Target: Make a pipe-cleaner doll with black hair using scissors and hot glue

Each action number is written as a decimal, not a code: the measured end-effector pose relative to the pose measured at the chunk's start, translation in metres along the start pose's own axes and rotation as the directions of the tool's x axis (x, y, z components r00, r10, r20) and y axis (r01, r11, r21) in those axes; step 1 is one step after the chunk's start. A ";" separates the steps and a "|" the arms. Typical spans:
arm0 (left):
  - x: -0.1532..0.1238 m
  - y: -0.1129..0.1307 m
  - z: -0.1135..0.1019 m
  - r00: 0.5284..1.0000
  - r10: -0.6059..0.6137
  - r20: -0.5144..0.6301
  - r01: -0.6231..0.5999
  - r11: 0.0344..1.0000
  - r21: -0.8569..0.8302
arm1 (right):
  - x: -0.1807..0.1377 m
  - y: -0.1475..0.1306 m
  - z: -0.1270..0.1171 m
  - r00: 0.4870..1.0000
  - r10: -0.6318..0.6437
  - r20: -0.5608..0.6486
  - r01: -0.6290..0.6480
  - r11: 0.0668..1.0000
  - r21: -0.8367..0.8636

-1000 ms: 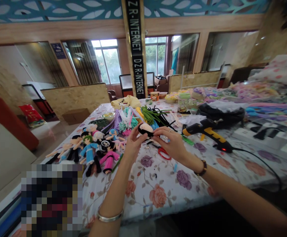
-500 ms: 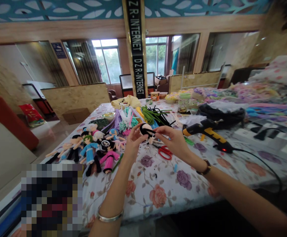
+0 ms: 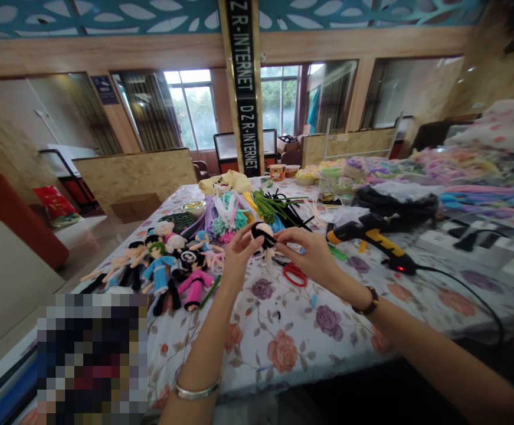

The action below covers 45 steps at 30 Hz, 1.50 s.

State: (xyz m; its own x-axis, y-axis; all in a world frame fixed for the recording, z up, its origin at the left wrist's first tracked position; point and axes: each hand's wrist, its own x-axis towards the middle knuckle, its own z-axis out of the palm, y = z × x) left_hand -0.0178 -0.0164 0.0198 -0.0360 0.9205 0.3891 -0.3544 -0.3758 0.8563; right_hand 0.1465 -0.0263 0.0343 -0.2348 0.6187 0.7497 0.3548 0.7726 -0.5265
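Two hands and one doll's head above a flowered tablecloth (image 3: 248, 372). The left hand (image 3: 239, 254), fingers curled almost together, grips the left side of the doll's head (image 3: 265, 227), pale with a black covering; the right hand (image 3: 305, 252) pinches a black strip (image 3: 269, 238) at its right, thumb and forefinger nearly meeting. The fingers hide part of the head. One pair of red-handled scissors (image 3: 295, 274) lies just below the right hand; one yellow-and-black glue gun (image 3: 374, 239), red light lit, lies to the right. Containers, far side: one lidded clear jar (image 3: 330, 184), contents indistinct; one orange-patterned cup (image 3: 277, 172), inside not visible; beyond the table, one box (image 3: 287, 145) with dark items. Left: a cluster of dolls (image 3: 161, 268), overlapping too closely to count. Directly behind the hands, bundled fuzzy stems (image 3: 228, 213) in several colours.
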 end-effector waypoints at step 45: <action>0.001 0.003 0.000 0.966 -0.253 0.045 0.257 0.954 -0.155 | 0.005 0.014 -0.006 0.992 0.057 0.110 -0.077 0.980 0.181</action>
State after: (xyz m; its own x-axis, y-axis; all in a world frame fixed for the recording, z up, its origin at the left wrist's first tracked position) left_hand -0.0186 -0.0171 0.0228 0.0969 0.9799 0.1744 -0.4919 -0.1052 0.8643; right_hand 0.1557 -0.0134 0.0329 -0.3122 0.6739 0.6696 0.2018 0.7358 -0.6465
